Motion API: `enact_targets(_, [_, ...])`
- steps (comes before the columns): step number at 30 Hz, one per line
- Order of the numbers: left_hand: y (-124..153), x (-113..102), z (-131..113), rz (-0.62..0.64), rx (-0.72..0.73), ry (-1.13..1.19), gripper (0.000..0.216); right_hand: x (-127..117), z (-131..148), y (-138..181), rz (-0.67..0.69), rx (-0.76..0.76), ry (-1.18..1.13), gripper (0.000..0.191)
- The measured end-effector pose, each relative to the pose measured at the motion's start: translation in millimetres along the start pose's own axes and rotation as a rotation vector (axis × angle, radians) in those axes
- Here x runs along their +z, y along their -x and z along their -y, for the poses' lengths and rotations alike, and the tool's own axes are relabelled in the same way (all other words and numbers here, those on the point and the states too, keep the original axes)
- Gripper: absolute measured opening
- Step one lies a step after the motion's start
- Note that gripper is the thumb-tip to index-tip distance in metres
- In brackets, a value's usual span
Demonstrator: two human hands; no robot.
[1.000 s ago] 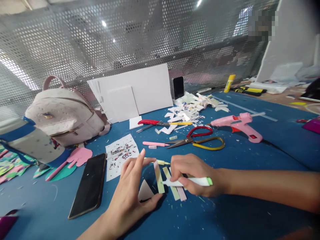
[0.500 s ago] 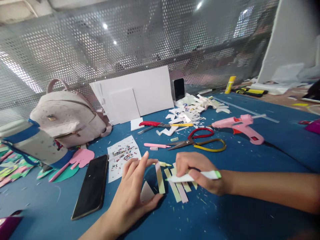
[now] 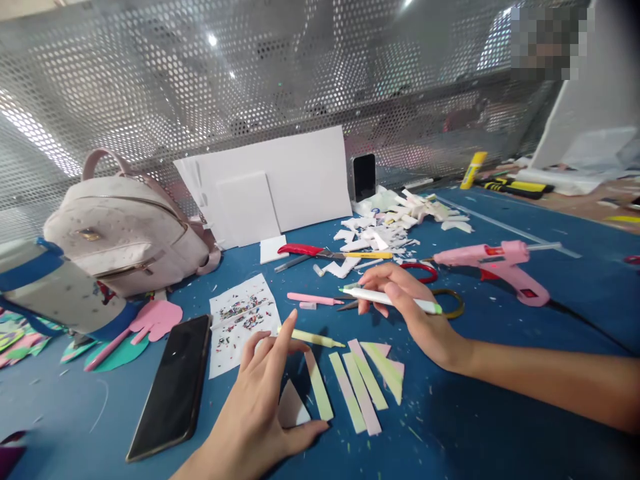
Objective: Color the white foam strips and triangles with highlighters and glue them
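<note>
The one camera is riding on the person's head, looking forward and down across the blue felt-covered tabletop (image 3: 500, 413). It is sitting close above the left hand (image 3: 260, 407) and the right hand (image 3: 415, 313), which are filling the lower middle of the view. Beyond the hands it is facing the silver perforated metal screen (image 3: 250, 80) at the table's far side.

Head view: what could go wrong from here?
1. The right hand holds the white pen-shaped tool just over the scissors; lowering it might knock them.
2. The cord of the glue gun runs close to that forearm and could snag.
3. The left hand, pinching a triangular piece, could brush the loose paper strips.
</note>
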State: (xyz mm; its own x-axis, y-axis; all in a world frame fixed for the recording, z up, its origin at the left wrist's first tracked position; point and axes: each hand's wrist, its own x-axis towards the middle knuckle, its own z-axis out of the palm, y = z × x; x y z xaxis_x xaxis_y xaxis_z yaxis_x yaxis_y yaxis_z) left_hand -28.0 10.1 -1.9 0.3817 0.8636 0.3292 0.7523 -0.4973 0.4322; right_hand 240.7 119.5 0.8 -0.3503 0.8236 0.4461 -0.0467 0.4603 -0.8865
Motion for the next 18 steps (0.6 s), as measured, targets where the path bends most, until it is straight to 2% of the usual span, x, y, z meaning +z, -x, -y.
enact_targets(6, [-4,1,3,-0.024,0.053,-0.115,0.103,-5,-2,4,0.038,0.056,-0.010,0.033])
enact_targets(12, [-5,1,-3,0.007,0.025,-0.087,0.091,-14,1,13,0.106,0.156,-0.026,0.036])
enact_targets(18, [-3,9,-14,-0.035,-0.070,-0.037,0.074,-25,-2,24,0.121,0.290,-0.064,0.039])
